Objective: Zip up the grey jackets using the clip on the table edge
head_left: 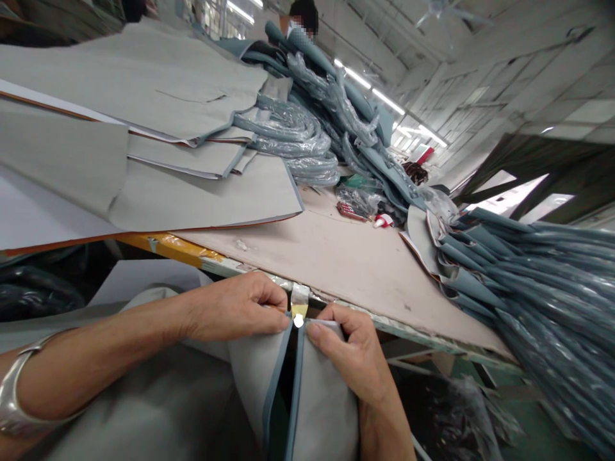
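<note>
A grey fabric sheet with blue-grey bound edges lies over my lap and rises to the table's front edge. My left hand, wearing a silver bracelet at the wrist, is closed on one bound edge of it. Facing it, my right hand pinches the other bound edge between thumb and fingers. A narrow dark gap runs down between the two edges. Between my fingertips sits a small white round piece, just below yellow and clear tape on the table edge. My fingers hide the gripped edges.
Large grey sheets are stacked at the table's left. Coiled plastic-wrapped tubing and blue-grey rolls pile up behind. A red-and-white bottle lies mid-table. Plastic-covered bundles hang over the right side. Another person is beyond.
</note>
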{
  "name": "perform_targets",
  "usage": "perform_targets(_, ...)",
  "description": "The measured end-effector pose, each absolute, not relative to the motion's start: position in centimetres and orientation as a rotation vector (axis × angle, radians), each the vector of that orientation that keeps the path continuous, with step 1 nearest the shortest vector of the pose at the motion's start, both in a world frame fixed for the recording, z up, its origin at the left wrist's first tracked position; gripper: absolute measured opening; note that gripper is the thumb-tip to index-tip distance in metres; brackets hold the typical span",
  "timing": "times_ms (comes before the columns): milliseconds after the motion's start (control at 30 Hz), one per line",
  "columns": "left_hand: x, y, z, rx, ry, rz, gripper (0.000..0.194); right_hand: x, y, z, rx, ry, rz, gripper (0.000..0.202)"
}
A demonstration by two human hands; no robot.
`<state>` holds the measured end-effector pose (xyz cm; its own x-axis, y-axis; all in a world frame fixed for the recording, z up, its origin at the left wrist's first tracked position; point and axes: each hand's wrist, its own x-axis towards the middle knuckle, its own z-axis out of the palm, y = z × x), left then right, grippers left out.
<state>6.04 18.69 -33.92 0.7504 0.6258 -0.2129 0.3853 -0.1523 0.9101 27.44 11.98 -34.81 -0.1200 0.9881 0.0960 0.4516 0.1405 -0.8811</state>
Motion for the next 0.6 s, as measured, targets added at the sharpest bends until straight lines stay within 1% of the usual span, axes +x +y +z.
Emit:
perform_targets(267,6.32,18.95,-33.79,1.756,0.725,0.261,0.025,27.55,11.99,-34.93,-1.402,-1.700,0.930,0.029)
perform_targets(600,6.53,18.90,-34.04,1.748,0.780,0.287,0.028,27.66,12.03,-35.00,-1.404,-1.707,0.924,0.030)
